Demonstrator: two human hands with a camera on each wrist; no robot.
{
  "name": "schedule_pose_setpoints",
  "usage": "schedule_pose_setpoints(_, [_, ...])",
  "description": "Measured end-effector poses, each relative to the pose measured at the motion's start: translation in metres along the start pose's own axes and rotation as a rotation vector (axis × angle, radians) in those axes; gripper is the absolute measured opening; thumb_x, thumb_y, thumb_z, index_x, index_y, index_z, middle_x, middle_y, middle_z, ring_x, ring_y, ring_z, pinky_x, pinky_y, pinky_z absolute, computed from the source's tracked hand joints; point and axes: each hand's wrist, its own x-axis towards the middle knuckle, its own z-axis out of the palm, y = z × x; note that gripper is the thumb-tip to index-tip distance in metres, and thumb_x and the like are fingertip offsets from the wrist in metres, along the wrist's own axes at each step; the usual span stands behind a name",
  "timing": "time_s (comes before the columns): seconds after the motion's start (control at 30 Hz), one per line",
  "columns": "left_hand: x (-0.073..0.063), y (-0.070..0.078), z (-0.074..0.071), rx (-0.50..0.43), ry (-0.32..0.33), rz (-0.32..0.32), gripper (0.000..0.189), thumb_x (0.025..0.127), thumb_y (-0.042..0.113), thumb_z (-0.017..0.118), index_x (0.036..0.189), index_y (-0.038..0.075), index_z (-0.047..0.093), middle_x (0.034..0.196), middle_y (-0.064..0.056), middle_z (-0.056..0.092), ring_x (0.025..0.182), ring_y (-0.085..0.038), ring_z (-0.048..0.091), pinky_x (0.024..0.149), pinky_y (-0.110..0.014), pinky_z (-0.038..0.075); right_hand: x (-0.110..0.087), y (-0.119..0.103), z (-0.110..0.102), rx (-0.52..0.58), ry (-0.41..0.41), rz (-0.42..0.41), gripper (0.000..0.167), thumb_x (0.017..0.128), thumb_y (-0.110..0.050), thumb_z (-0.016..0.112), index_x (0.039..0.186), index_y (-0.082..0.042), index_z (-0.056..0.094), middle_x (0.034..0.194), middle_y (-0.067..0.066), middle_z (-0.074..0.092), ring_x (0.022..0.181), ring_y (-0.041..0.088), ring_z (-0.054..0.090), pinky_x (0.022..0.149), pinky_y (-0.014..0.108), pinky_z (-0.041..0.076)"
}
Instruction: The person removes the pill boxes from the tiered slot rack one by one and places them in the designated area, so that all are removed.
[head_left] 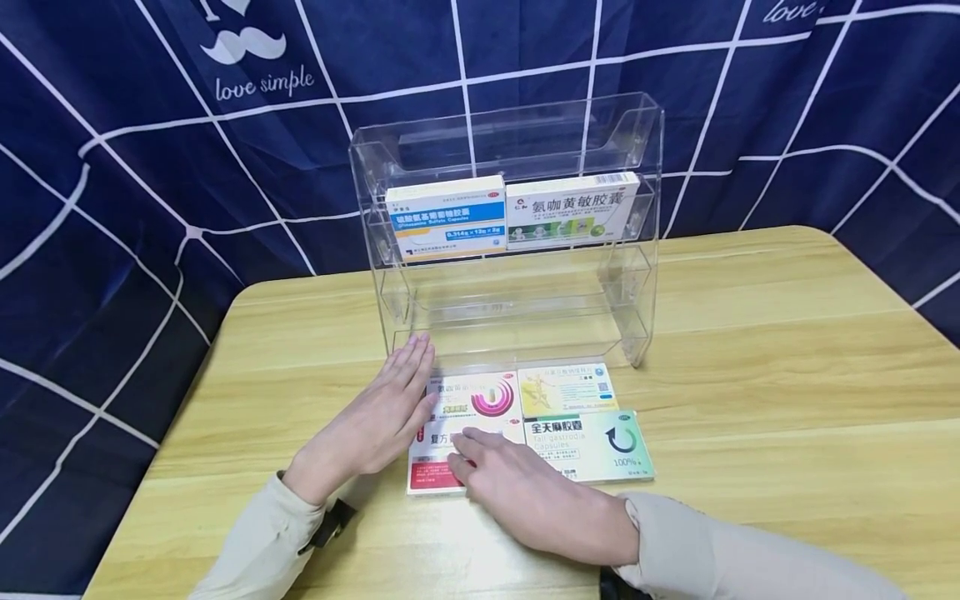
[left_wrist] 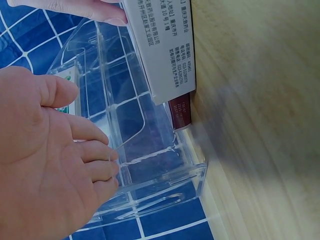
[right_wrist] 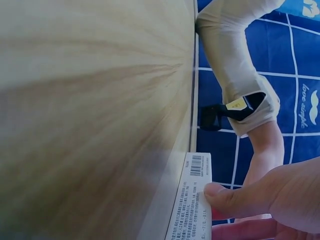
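Observation:
My right hand [head_left: 536,496] lies over a white-and-red medicine box [head_left: 435,475] on the table, fingers across its printed face. In the right wrist view the thumb presses the white side of this box [right_wrist: 192,190], so the hand grips it. My left hand [head_left: 382,417] stands beside the boxes with straight fingers, its fingertips near the pink-ringed box [head_left: 468,396]. The left wrist view shows the left palm [left_wrist: 50,160] holding nothing. Right of these lie a yellow-and-white box [head_left: 566,390] and a green-and-white capsule box [head_left: 600,450].
A clear acrylic tiered rack [head_left: 510,292] stands behind the boxes. On its upper tier sit a blue-and-white box [head_left: 450,218] and a white-and-green box [head_left: 572,210]. A dark blue gridded curtain [head_left: 540,50] hangs behind the wooden table [head_left: 787,375].

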Motion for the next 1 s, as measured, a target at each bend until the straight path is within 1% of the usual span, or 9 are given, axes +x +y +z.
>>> schedule_pose_setpoints(0.17, [-0.001,0.000,0.000,-0.005,-0.001,-0.002,0.059,0.105,0.029,0.031,0.149,-0.008,0.017,0.158,-0.020,0.004,0.147,-0.030,0.003,0.119,-0.043,0.007,0.000,0.001,-0.001,0.012,-0.002,-0.001,0.030,0.089,-0.004,0.063,0.119,-0.006,0.068,0.127,0.013,0.061,0.121,0.025,0.056,0.099,0.034,0.049])
schedule_pose_setpoints(0.47, [0.000,0.000,0.001,-0.010,-0.004,-0.009,0.060,0.105,0.029,0.032,0.149,-0.008,0.016,0.158,-0.020,0.005,0.147,-0.030,0.003,0.120,-0.043,0.007,0.000,0.002,0.000,-0.008,0.034,-0.015,0.028,0.088,-0.005,0.063,0.115,-0.006,0.070,0.123,0.012,0.063,0.118,0.024,0.057,0.098,0.033,0.050])
schedule_pose_setpoints(0.53, [0.000,0.000,0.001,-0.009,-0.004,-0.007,0.060,0.105,0.029,0.031,0.149,-0.008,0.016,0.158,-0.021,0.005,0.147,-0.030,0.003,0.119,-0.043,0.007,0.000,0.003,-0.001,0.018,0.027,-0.006,0.027,0.089,-0.011,0.064,0.114,-0.007,0.070,0.123,0.012,0.063,0.117,0.024,0.058,0.097,0.033,0.050])
schedule_pose_setpoints(0.63, [0.000,0.001,0.000,-0.010,-0.004,-0.006,0.060,0.105,0.030,0.030,0.149,-0.008,0.016,0.158,-0.021,0.004,0.147,-0.030,0.002,0.119,-0.043,0.007,0.001,0.007,-0.005,0.107,0.047,0.015,0.023,0.087,-0.018,0.069,0.107,-0.008,0.071,0.111,0.007,0.067,0.103,0.020,0.062,0.084,0.029,0.055])
schedule_pose_setpoints(0.7, [0.000,0.001,0.000,-0.011,-0.005,-0.005,0.060,0.106,0.030,0.030,0.149,-0.008,0.015,0.158,-0.022,0.005,0.147,-0.031,0.002,0.119,-0.043,0.007,0.001,0.014,-0.010,0.165,0.075,0.041,0.023,0.085,-0.020,0.072,0.104,-0.007,0.071,0.105,0.006,0.068,0.094,0.017,0.064,0.076,0.024,0.056])
schedule_pose_setpoints(0.77, [0.000,0.001,0.000,-0.011,-0.006,-0.003,0.060,0.106,0.030,0.029,0.149,-0.008,0.015,0.158,-0.022,0.005,0.147,-0.032,0.003,0.119,-0.044,0.008,0.001,0.024,-0.018,0.200,0.121,0.079,0.023,0.083,-0.016,0.075,0.103,-0.006,0.071,0.099,0.005,0.068,0.088,0.016,0.064,0.069,0.020,0.056])
schedule_pose_setpoints(0.83, [0.000,0.001,0.000,-0.008,-0.007,-0.002,0.060,0.106,0.030,0.029,0.149,-0.008,0.015,0.158,-0.022,0.005,0.147,-0.032,0.004,0.119,-0.044,0.009,0.000,0.036,-0.027,0.218,0.175,0.125,0.026,0.083,-0.012,0.075,0.107,-0.003,0.071,0.103,0.009,0.069,0.092,0.019,0.066,0.073,0.023,0.057])
schedule_pose_setpoints(0.9, [0.000,0.002,0.000,-0.007,-0.013,-0.004,0.060,0.106,0.030,0.028,0.149,-0.008,0.015,0.159,-0.022,0.004,0.147,-0.032,0.003,0.119,-0.045,0.009,-0.003,0.050,-0.036,0.228,0.230,0.173,0.028,0.083,-0.009,0.074,0.110,-0.001,0.070,0.106,0.012,0.070,0.096,0.024,0.067,0.078,0.029,0.058])
schedule_pose_setpoints(1.0, [0.000,0.002,0.000,-0.006,-0.019,-0.009,0.059,0.106,0.030,0.028,0.150,-0.008,0.015,0.159,-0.022,0.004,0.147,-0.031,0.002,0.119,-0.044,0.008,-0.008,0.072,-0.050,0.246,0.321,0.235,0.029,0.085,-0.007,0.073,0.112,0.002,0.069,0.111,0.017,0.069,0.103,0.030,0.066,0.087,0.035,0.056])
